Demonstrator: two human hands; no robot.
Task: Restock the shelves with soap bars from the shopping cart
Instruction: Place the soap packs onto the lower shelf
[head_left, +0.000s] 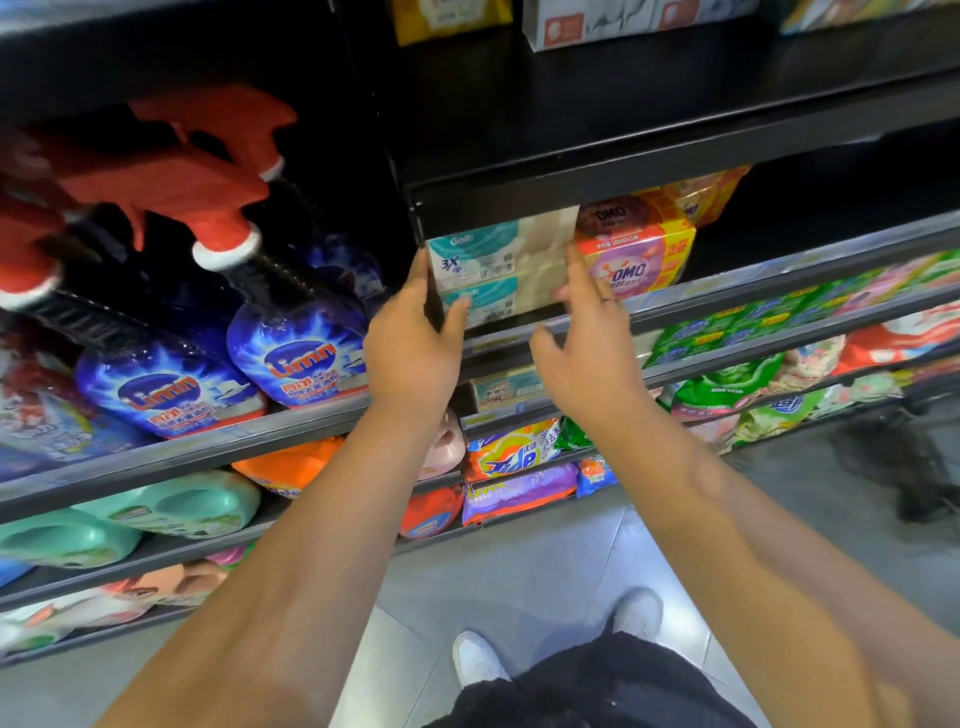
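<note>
A stack of soap bar packs (498, 270), teal and beige with "Gall" print, stands at the left end of a black shelf (727, 299). My left hand (415, 338) touches the stack's left side, index finger along its edge and thumb against the lower pack's front. My right hand (587, 338) reaches to the stack's right side, with straight fingers at the gap between it and the OMO soap packs (636, 254). Neither hand closes round a pack.
Blue Limn spray bottles (306, 343) with red triggers fill the shelf to the left. Detergent bags, among them a Tide bag (511, 454), lie on lower shelves. A dark cart-like shape (914, 457) stands on the grey floor at right. My white shoes (478, 657) show below.
</note>
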